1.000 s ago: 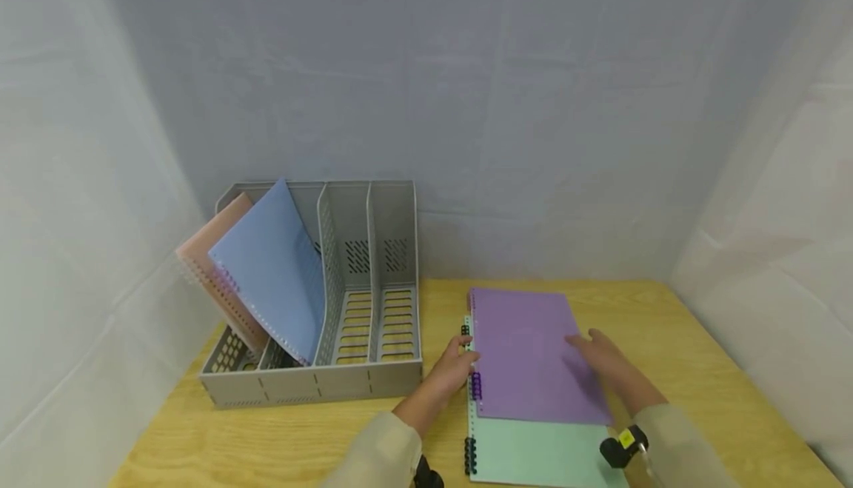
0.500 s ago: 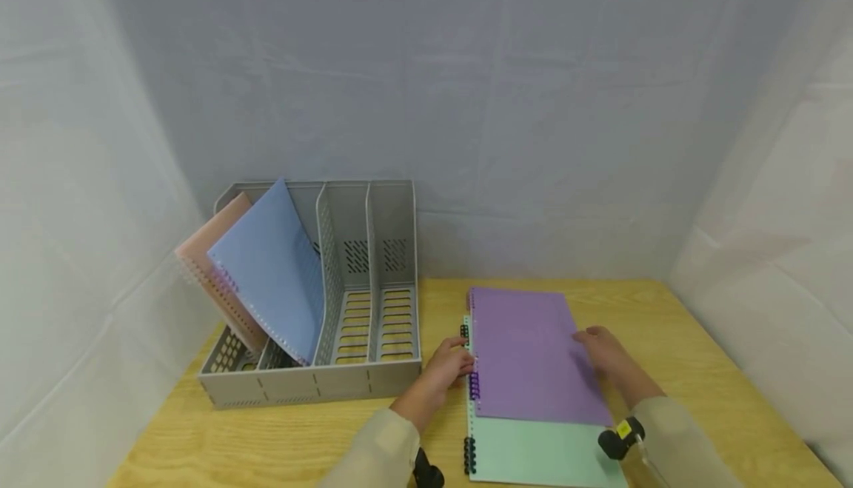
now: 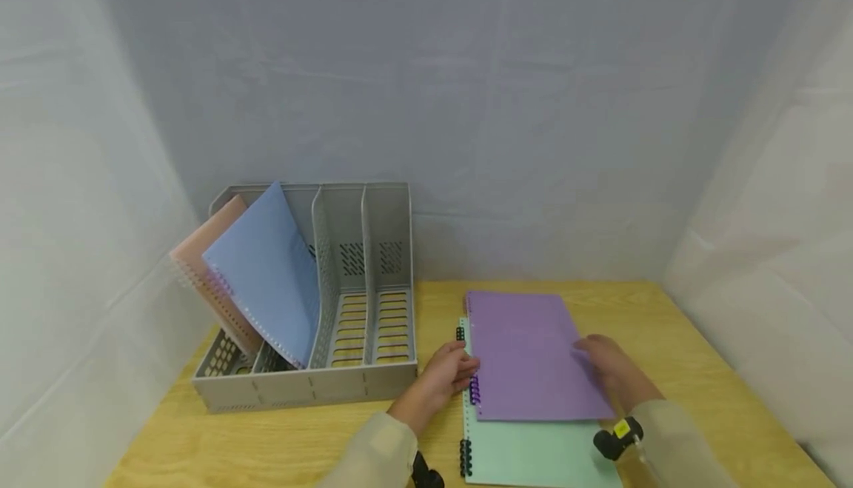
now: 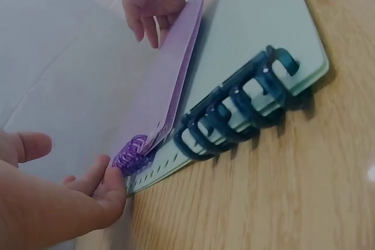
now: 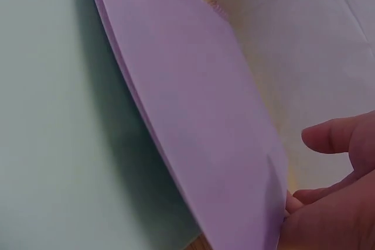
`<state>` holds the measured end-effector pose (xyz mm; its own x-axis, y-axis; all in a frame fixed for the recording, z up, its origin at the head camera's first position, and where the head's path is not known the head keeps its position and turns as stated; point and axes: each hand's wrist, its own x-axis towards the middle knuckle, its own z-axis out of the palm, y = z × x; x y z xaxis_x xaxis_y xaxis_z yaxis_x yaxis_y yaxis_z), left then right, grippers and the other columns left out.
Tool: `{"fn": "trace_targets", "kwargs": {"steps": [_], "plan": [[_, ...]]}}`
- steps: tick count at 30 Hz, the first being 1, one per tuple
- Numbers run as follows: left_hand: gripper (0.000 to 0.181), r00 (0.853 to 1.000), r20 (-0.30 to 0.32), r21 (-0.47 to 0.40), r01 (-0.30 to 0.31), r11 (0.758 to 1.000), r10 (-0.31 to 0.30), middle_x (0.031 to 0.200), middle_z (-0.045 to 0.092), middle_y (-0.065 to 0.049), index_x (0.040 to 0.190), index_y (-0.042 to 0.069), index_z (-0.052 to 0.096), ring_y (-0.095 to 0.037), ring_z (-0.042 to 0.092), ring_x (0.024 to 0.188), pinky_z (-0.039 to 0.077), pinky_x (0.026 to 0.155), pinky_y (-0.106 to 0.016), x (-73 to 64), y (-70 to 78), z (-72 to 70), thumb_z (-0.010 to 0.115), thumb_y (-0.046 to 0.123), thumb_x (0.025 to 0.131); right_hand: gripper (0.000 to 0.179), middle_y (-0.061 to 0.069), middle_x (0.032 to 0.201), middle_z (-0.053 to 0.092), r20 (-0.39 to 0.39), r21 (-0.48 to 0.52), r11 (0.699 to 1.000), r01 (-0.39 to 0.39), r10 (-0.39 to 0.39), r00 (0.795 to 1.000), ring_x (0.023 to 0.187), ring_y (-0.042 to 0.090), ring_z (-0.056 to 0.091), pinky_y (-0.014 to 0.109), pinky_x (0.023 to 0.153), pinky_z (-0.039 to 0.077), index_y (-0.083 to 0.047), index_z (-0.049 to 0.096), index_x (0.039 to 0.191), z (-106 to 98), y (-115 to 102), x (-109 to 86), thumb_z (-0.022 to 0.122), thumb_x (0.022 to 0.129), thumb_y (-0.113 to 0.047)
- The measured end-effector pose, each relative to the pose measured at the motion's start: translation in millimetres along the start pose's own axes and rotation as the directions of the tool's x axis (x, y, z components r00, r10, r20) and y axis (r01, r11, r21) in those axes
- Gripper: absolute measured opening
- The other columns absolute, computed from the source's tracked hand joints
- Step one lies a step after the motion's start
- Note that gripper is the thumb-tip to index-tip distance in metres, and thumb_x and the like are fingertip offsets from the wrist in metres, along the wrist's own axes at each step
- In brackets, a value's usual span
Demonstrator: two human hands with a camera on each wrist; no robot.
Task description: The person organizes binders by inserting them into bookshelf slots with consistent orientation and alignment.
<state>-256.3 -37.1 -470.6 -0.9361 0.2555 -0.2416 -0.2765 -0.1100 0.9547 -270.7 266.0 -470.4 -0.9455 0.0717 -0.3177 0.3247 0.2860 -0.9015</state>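
Left hand (image 3: pixel 443 374): bare, left sleeve (image 3: pixel 373 457) beige, bottom centre!
Left wrist gadget (image 3: pixel 429 478): rounded, black
Right hand (image 3: pixel 608 361): bare too, right sleeve (image 3: pixel 681 443) matching, lower right
Right wrist gadget (image 3: pixel 606 445): black, with a yellow sticker (image 3: pixel 623 428)!

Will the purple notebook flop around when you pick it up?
Probably only a little: the purple notebook looks thin, but its raised edge is straight. It might slide, because nothing visible fastens it to the green notebook beneath.

Wood-grain tbl (image 3: pixel 266 443): grey divided rack (image 3: pixel 306 392) twd L, mint-grn ntbk (image 3: pixel 540 452) flat to its R.
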Motion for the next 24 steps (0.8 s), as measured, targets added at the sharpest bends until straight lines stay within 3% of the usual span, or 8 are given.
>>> {"fn": "trace_targets", "kwargs": {"steps": [3, 7, 13, 18, 24], "plan": [[0.054, 1.000, -0.029, 0.014, -0.006, 1.000, 0.007, 0.126, 0.054, -0.028, 0.144, -0.008, 0.031, -0.034, 0.054, 0.112, 0.049, 0.090, -0.038, 0.1, 1.5, 3.5, 0.044, 0.004, 0.093, 0.074, 0.042, 0.149, 0.000, -0.008, -0.001, 1.000, -0.016, 0.016, 1.000, 0.137, 0.057, 0.005, 0.063, 0.113, 0.011, 0.018, 0.002, 0.146, 2.7, -0.8, 0.5, 0.045, 0.098, -0.019], [0.056, 0.999, -0.050, 0.004, -0.009, 1.000, 0.009, 0.127, 0.049, -0.029, 0.144, -0.008, 0.031, -0.037, 0.050, 0.116, 0.047, 0.096, -0.044, -0.1, 3.5, 5.0, 0.045, 0.003, 0.091, 0.075, 0.041, 0.150, 0.000, -0.009, 0.000, 0.999, -0.045, 0.045, 0.999, 0.138, 0.056, 0.005, 0.063, 0.113, 0.010, 0.016, 0.003, 0.147, 2.9, -1.3, 0.3, 0.046, 0.097, -0.021], [0.055, 0.999, -0.047, -0.043, 0.010, 0.999, -0.012, 0.127, 0.047, -0.032, 0.145, -0.007, 0.030, -0.041, 0.049, 0.119, 0.045, 0.099, -0.047, 0.6, 4.5, 4.8, 0.044, 0.004, 0.093, 0.085, 0.043, 0.148, 0.002, -0.006, 0.008, 1.000, 0.012, -0.012, 1.000, 0.137, 0.058, 0.006, 0.065, 0.112, 0.011, 0.019, 0.007, 0.145, 3.0, 5.9, 3.9, 0.056, 0.092, -0.025], [0.054, 0.998, -0.034, -0.111, 0.048, 0.993, -0.052, 0.136, 0.042, -0.033, 0.146, -0.005, 0.029, -0.037, 0.049, 0.119, 0.048, 0.094, -0.041, 1.2, 2.3, 4.2, 0.044, 0.007, 0.096, 0.077, 0.043, 0.148, 0.003, -0.015, 0.006, 1.000, 0.011, -0.011, 1.000, 0.137, 0.058, 0.006, 0.065, 0.112, 0.011, 0.022, 0.008, 0.143, 5.3, 5.7, 1.6, 0.051, 0.094, -0.019], [0.047, 0.996, -0.050, -0.123, 0.064, 0.990, -0.070, 0.132, 0.050, -0.030, 0.144, -0.007, 0.032, -0.026, 0.056, 0.104, 0.049, 0.082, -0.030, 1.7, -0.2, 2.9, 0.039, 0.015, 0.102, 0.069, 0.044, 0.147, 0.003, -0.028, -0.009, 1.000, -0.002, 0.002, 1.000, 0.136, 0.058, 0.007, 0.064, 0.113, 0.012, 0.024, 0.008, 0.142, 6.5, 3.7, -4.3, 0.043, 0.098, -0.016]]}}
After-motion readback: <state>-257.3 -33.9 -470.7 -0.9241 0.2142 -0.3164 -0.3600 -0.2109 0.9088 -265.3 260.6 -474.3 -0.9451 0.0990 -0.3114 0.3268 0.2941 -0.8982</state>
